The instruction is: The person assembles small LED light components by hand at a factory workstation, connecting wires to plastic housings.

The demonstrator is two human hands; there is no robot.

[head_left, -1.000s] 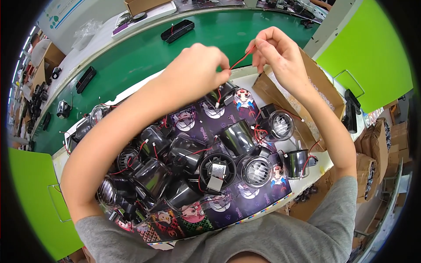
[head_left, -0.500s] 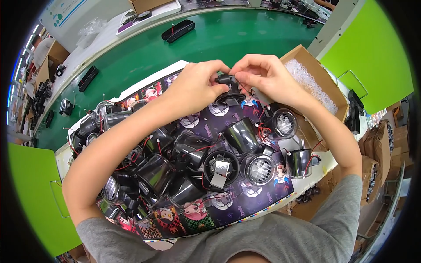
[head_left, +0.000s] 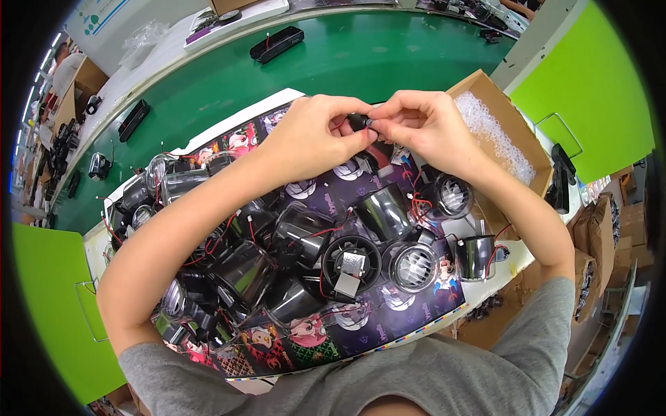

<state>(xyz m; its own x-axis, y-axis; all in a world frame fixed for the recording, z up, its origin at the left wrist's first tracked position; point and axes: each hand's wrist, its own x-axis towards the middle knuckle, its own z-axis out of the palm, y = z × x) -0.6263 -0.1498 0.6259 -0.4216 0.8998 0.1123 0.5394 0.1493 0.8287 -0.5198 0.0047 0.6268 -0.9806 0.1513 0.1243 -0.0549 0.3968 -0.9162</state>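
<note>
Both of my hands meet above the far edge of a printed mat (head_left: 409, 319). My left hand (head_left: 311, 135) pinches a small black rounded part (head_left: 359, 122), with a bit of red wire beside it. Thumb and forefinger of my right hand (head_left: 431, 132) are closed on the right end of that part, where a small greyish piece shows. Under the hands lies a dark housing, partly hidden and blurred. Nearer me are several glossy black cylinders (head_left: 385, 213) with red and black wires, a round finned housing (head_left: 350, 267) and a clear-grilled one (head_left: 414, 267).
A cardboard box (head_left: 540, 161) of small clear rings stands at the right. Beyond the mat runs a green belt or tabletop (head_left: 388, 55), with black oblong units (head_left: 277, 45) on it. Bright green panels (head_left: 590, 90) flank both sides. More black cylinders are heaped under my left forearm.
My hands have closed in around the small black part, which sits slightly higher and more enclosed by the fingers. The larger dark piece seen below it is now more hidden.
</note>
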